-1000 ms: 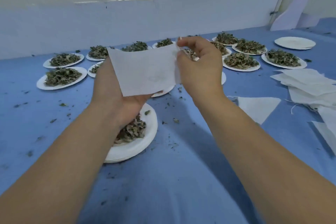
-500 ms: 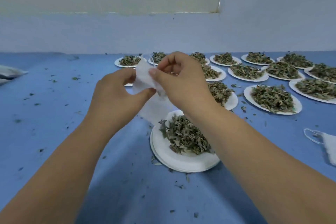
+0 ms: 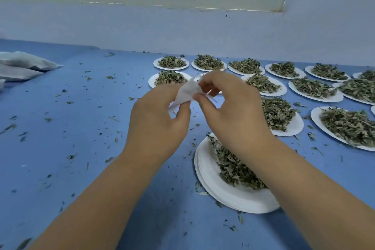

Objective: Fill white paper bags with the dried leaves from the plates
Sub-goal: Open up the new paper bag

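Blue tabletop (image 3: 81, 148) flecked with leaf bits (image 3: 110, 77), leaf-heaped plates (image 3: 294, 128), pale wall (image 3: 182, 30) behind

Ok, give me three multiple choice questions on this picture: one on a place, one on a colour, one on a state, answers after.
1. The nearest plate lies: A) at the table's far left; B) partly under the right forearm; C) against the wall.
2. The table cover is: A) blue; B) red; C) black.
3. The white paper bag is: A) flat on the table; B) on a plate; C) pinched by the left hand and right hand.
Answers: 1 B, the forearm covers its right side. 2 A, blue shows around every plate. 3 C, both hands' fingers hold it up.
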The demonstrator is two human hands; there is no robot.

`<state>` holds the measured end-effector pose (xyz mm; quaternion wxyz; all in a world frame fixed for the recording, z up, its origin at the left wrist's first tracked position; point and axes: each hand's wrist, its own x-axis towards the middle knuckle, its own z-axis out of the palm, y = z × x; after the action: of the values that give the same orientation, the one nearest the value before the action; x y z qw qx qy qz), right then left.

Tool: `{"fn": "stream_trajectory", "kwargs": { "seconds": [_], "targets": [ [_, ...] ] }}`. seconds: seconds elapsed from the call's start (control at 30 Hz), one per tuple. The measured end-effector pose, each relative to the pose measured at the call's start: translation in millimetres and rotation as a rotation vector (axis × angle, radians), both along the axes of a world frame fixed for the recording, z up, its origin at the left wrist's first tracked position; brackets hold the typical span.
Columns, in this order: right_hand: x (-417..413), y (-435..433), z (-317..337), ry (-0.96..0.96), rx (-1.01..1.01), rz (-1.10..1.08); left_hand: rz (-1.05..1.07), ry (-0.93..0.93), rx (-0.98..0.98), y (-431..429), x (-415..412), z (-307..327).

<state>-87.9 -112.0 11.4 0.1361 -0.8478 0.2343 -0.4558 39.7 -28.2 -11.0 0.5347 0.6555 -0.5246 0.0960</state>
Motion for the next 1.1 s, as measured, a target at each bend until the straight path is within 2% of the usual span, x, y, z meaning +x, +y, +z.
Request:
{"fn": "stream_trajectory", "kwargs": {
  "seconds": [0.13, 0.27, 0.5, 0.63, 0.73, 0.8, 0.9, 0.97, 1.1],
  "targets": [
    [-3.7, -3.5, -1.4, 0.041, -0.102, -0.030, -0.116, -0.034, -0.025, 1.2, -5.3, 0.5],
    [-4.8, -6.0, -1.8, 0.044, -0.196, -0.023, -0.078, -0.130, -0.010, -0.1, -2.6, 0.7],
    [-6.8, -4.5, 1.2, 0.068, 0.071, 0.088, -0.040, -0.051, -0.040, 0.4, 5.3, 2.2],
    [-8.7, -5.4, 6.4, 0.085, 0.303, 0.191, -0.083, 0.202, -0.037, 0.8, 5.4, 1.9],
    [-9.5, -3.8, 7.4, 0.111, 0.439, 0.306, -0.084, 0.154, -0.008, -0.1, 5.5, 2.3],
    [-9.4, -1.3, 6.8, 0.105, 0.430, 0.347, -0.107, 0.166, 0.056, -0.9, 8.5, 1.5],
    [-8.5, 3.4, 8.3, 0.162, 0.372, 0.416, -0.296, 0.254, 0.224, 0.3, 18.3, -0.9],
    [-8.7, 5.3, 10.3, 0.186, 0.363, 0.465, -0.373, 0.210, 0.335, 1.8, 23.4, -2.0],
    [-10.7, 8.3, 14.8, 0.221, 0.348, 0.438, -0.372, 0.163, 0.365, 1.2, 23.8, -4.0]
  ]
}}
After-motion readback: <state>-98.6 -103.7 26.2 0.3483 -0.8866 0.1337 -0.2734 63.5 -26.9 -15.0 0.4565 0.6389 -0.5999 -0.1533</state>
